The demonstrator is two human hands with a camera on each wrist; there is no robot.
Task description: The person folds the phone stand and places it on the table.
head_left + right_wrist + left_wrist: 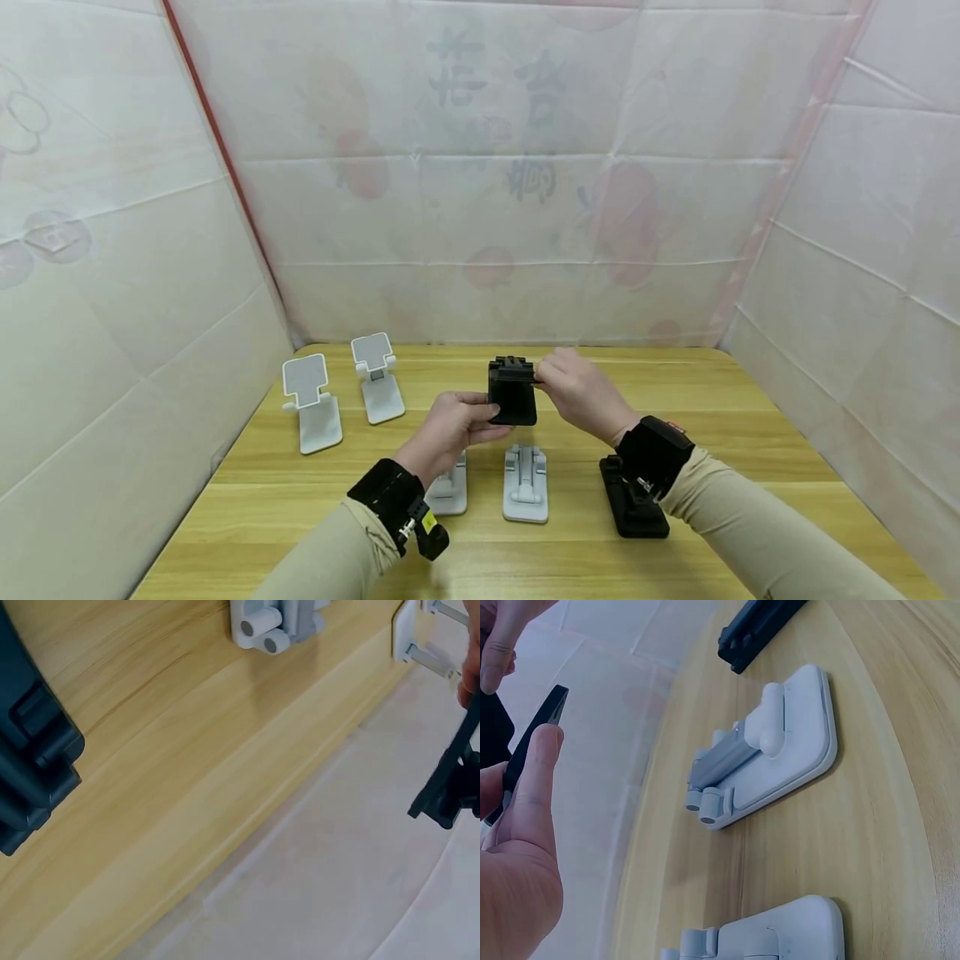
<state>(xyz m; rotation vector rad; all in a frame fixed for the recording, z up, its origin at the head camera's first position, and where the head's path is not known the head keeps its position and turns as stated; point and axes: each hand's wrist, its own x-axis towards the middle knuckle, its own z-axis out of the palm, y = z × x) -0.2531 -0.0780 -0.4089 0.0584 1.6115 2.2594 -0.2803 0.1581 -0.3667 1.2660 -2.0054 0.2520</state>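
Note:
Above the table's middle I hold a black folding phone stand (513, 392) between both hands. My left hand (480, 417) grips its lower left side, thumb along the edge; the left wrist view shows that thumb against the stand's thin edge (532, 742). My right hand (543, 379) pinches the hinged part at the stand's top right. In the right wrist view the held stand (450, 780) shows at the right border, above the wall's foot.
Two folded white stands (525, 483) (450, 492) and a folded black stand (633, 504) lie on the wooden table (300, 517) below my hands. Two unfolded white stands (311, 400) (377, 375) stand at the back left. White sheeted walls close three sides.

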